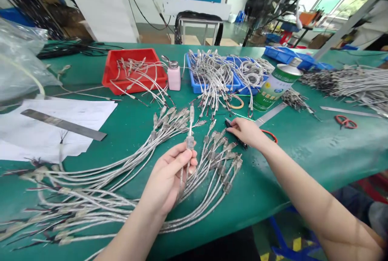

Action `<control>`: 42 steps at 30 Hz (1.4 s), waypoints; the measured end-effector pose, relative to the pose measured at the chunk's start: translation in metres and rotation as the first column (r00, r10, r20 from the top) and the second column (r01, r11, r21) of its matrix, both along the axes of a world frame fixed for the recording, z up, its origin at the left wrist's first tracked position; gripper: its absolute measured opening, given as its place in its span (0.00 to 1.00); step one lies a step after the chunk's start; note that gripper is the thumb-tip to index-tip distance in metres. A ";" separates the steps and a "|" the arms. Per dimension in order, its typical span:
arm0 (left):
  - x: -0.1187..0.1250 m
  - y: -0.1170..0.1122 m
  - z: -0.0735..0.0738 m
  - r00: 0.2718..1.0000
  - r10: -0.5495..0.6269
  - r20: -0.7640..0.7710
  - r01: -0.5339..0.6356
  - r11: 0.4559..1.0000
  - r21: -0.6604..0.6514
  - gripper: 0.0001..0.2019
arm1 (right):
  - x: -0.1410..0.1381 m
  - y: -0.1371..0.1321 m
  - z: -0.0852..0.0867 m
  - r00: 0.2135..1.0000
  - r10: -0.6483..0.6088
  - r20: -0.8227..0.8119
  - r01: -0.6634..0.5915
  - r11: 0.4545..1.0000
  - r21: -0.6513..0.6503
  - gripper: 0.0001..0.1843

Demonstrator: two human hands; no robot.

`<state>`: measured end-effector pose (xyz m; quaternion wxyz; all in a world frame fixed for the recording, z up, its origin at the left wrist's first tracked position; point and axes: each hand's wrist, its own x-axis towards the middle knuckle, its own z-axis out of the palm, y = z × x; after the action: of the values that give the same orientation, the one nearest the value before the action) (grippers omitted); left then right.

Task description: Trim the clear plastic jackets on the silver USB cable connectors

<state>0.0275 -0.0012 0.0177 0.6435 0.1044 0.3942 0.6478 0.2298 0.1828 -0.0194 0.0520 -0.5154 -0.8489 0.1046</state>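
My left hand [176,168] is closed around a grey shielded cable. Its clear-and-silver plug [191,117] and grey moulded block stand upright above my thumb. Farther right, my right hand [244,131] has its fingers pinched on a dark hand tool [228,123] lying on the table. The palm hides most of that tool, so its exact kind does not show. A red curved handle [270,135] sticks out beyond my wrist; I cannot tell if it belongs to the same tool. Bundles of similar cables [121,164] lie around and under my left hand, plugs pointing away from me.
A red tray [107,69] and a blue tray [197,88] hold more cables. Between them stands a pink pump bottle [173,78]. A green-and-white can [274,87] is behind my right hand. Steel ruler [63,124] on papers lies left; red-handled scissors [345,122] lie right.
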 end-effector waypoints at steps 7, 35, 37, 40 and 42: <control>-0.002 0.003 -0.004 1.000 0.004 -0.008 -0.004 1.000 0.015 0.11 | 0.000 0.008 0.011 0.995 -0.093 0.043 0.096 0.994 -0.055 0.13; 0.002 -0.001 -0.009 0.993 -0.041 -0.109 0.044 0.999 0.032 0.11 | 0.016 -0.043 0.057 0.620 -0.173 -0.765 -0.158 0.928 -0.337 0.13; 0.002 -0.001 -0.009 0.994 -0.042 -0.105 0.046 0.998 0.039 0.10 | 0.004 -0.044 0.050 0.707 -0.094 -0.701 -0.157 0.946 -0.284 0.14; 0.001 -0.001 -0.009 0.996 -0.036 -0.084 0.038 0.999 0.032 0.09 | -0.008 -0.039 0.036 0.736 -0.129 -0.664 -0.222 0.881 -0.418 0.15; 0.000 0.000 -0.009 0.997 -0.033 -0.071 0.036 0.999 0.032 0.09 | -0.012 -0.034 0.029 0.726 -0.179 -0.664 -0.272 0.812 -0.516 0.17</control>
<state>0.0274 -0.0016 0.0086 0.6386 0.1444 0.4039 0.6389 0.2181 0.1486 0.0094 0.1988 -0.4069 -0.7075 0.5426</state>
